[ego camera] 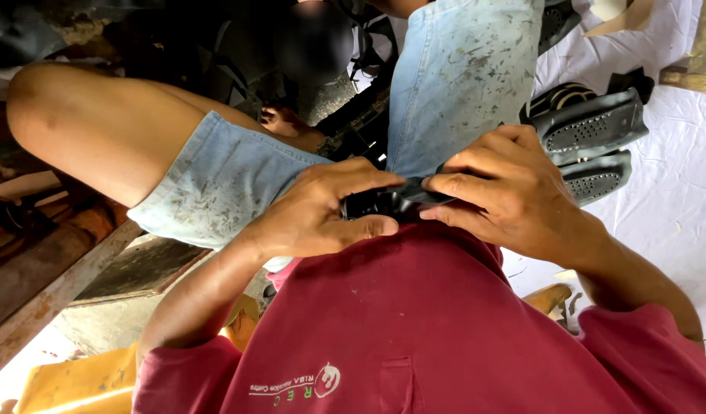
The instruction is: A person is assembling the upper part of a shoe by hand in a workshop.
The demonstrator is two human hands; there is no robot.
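Right now both of my hands are closed on one small black piece [384,201] that sits low against my belly, just above the hem of my red shirt [430,322] and between my two thighs. My left hand [322,211] pinches its left end: the thumb lies underneath, pointing right, and the index finger stretches over the top, so the grip is narrow and tight on the piece. My right hand [506,192] takes the other end, its fingers curled over the top and the thumb pressing from below, also clamped narrow. The two hands nearly meet, with only a short stretch of the black piece showing between them; it looks like dark rubber or leather, partly glossy, but I cannot tell its full shape because my fingers cover most of it.

I count two legs in faded, paint-flecked denim shorts [223,180], one knee off to the left and one thigh running up the middle. To the right, on a white sheet [675,192], lie two black shoe soles [594,126] with dotted tread, stacked one just above the other and near my right hand without touching it. Beyond them sits one more dark striped item, too far hidden to name. One bare foot [280,121] shows behind my left thigh. One yellow object [77,383] lies at the lower left, beside one worn wooden plank [46,295].
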